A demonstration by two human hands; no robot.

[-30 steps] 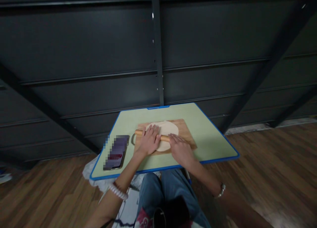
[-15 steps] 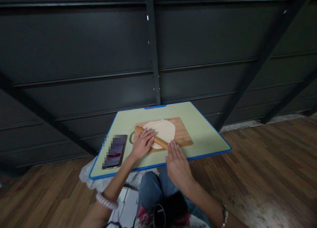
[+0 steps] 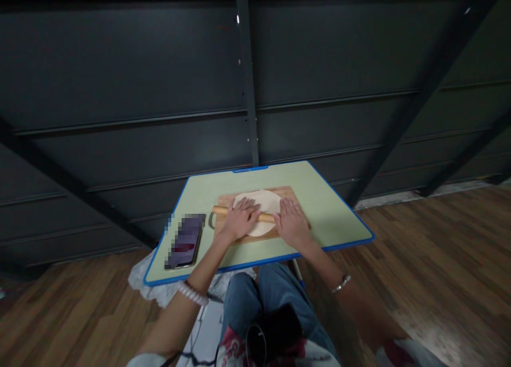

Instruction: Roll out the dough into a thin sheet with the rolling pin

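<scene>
A wooden rolling pin (image 3: 265,218) lies across a flat, round sheet of pale dough (image 3: 261,229). The dough rests on a wooden cutting board (image 3: 247,240) with a metal handle (image 3: 211,220) at its left end. My left hand (image 3: 241,218) presses on the left half of the pin, its fingers stretched forward over the dough and slightly spread. Toward the pin's right end, my right hand (image 3: 292,226) lies flat with fingers straight, hiding that end. Neither hand is wrapped round the pin.
A phone (image 3: 186,242), partly pixelated, lies left of the board on a pale green folding table (image 3: 335,218) with a blue rim. Dark metal panels (image 3: 179,64) stand behind the table. A black cylindrical object (image 3: 275,332) is at my lap, above the wooden floor (image 3: 419,271).
My right hand has moved forward and right, swinging the pin from a slant to nearly crosswise on the dough. My left hand has shifted slightly right and forward.
</scene>
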